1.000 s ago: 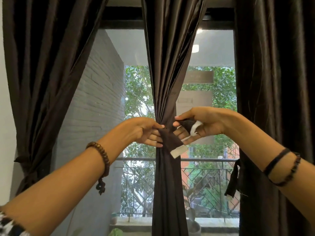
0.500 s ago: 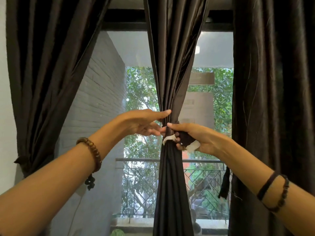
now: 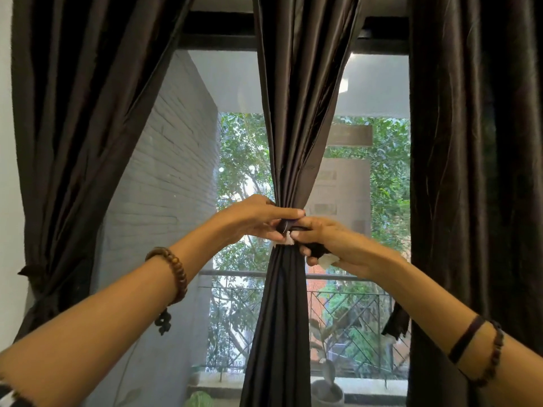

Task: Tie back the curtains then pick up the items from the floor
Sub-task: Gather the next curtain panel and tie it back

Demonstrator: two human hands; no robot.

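A dark brown middle curtain [image 3: 296,127] hangs in front of the window, gathered into a narrow waist at hand height. A dark tie-back strap [image 3: 286,226] with white ends wraps that waist. My left hand [image 3: 255,220] pinches one end of the strap from the left. My right hand [image 3: 332,245] grips the other end against the curtain from the right, a white tip showing under its fingers. The left curtain [image 3: 73,142] is tied back low at the wall. The right curtain [image 3: 476,171] hangs loose, its strap [image 3: 395,324] dangling.
Behind the glass are a grey brick wall [image 3: 164,201], a balcony railing [image 3: 346,318], potted plants [image 3: 327,389] and trees. The floor is out of view.
Both hands have closed in together on the middle curtain's waist, and the strap ends now overlap there. The view has tilted slightly upward.
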